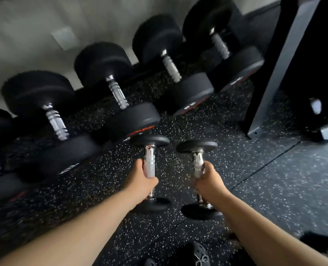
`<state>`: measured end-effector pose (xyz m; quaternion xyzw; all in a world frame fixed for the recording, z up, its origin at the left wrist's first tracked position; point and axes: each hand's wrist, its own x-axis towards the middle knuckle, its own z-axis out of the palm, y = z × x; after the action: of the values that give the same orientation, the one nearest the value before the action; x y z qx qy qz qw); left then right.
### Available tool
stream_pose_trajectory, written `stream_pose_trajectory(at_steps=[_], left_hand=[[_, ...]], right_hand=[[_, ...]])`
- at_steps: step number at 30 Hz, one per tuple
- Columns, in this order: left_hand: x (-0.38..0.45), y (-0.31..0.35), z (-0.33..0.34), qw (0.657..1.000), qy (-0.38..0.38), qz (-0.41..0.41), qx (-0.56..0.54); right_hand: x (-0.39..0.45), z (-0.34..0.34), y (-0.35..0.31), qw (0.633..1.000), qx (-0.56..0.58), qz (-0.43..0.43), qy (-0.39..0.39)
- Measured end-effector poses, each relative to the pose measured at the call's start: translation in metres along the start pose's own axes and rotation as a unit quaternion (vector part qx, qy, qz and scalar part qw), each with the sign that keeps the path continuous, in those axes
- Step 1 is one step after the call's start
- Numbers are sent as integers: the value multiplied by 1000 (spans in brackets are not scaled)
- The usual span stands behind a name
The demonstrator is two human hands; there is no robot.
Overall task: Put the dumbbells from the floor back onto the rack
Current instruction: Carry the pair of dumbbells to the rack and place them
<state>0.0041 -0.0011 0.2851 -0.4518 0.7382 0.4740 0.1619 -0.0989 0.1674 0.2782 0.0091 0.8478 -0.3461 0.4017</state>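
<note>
Two small dumbbells with chrome handles and black round heads are in my hands, held above the speckled floor. My left hand (142,179) grips the handle of the left dumbbell (149,158). My right hand (209,179) grips the handle of the right dumbbell (197,160). Both point away from me. The dark rack upright (280,64) stands at the right. Several large black dumbbells (117,93) lie in a row on the floor along the wall.
The black rubber floor (274,179) with white flecks spreads to the right. A white wall (44,25) with an outlet plate runs behind the row. My dark shoe (197,254) shows at the bottom. The picture is motion-blurred.
</note>
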Motion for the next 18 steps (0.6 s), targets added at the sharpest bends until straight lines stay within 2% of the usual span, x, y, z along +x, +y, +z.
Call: stream_pose_trajectory(at_steps=[5,10,18], left_hand=[[-72,42,-49,999,27,26,4],[-136,73,-96,997,54,57,-8],[-217,92,-161,991,90,76,-65]], right_hand=[[-79,-37,-59,1000,24,-10,2],[-144,-64,-116,997,44,-57,26],[-224,-83,-186,991,45,-122,-13]])
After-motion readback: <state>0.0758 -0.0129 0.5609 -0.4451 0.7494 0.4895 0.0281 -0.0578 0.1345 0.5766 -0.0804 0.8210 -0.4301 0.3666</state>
